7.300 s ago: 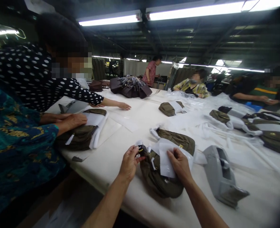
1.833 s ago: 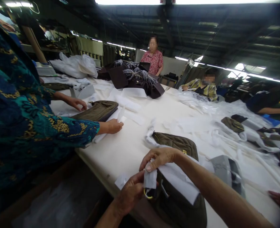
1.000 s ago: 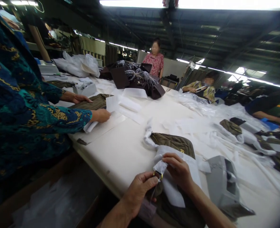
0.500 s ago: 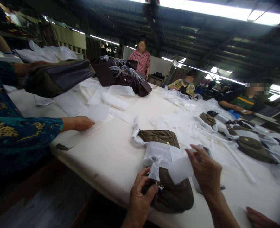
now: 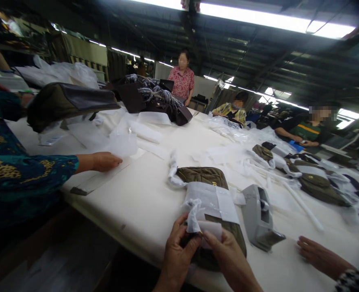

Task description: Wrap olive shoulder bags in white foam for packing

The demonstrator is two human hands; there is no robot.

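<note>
An olive quilted bag [image 5: 202,175] lies on the white table, a white paper band [image 5: 211,199] around its middle. Over its lower part, my left hand [image 5: 179,243] pinches the wrapped strap [image 5: 194,215], whose end is hidden between the fingers. My right hand [image 5: 225,251] is closed on a small white sheet [image 5: 211,231] and holds it against the strap end, touching my left fingers. A grey tape dispenser [image 5: 257,217] stands just right of the bag.
At the left, a co-worker's hand [image 5: 106,161] rests near papers beside a dark bag [image 5: 72,101]. Another person's hand [image 5: 315,251] is at lower right. More olive bags [image 5: 319,184] lie at right; dark bags [image 5: 164,103] are piled at the back.
My right hand has moved down and left with the white sheet to the strap end, uncovering the tape dispenser. The other person's hand at lower right has come further into view.
</note>
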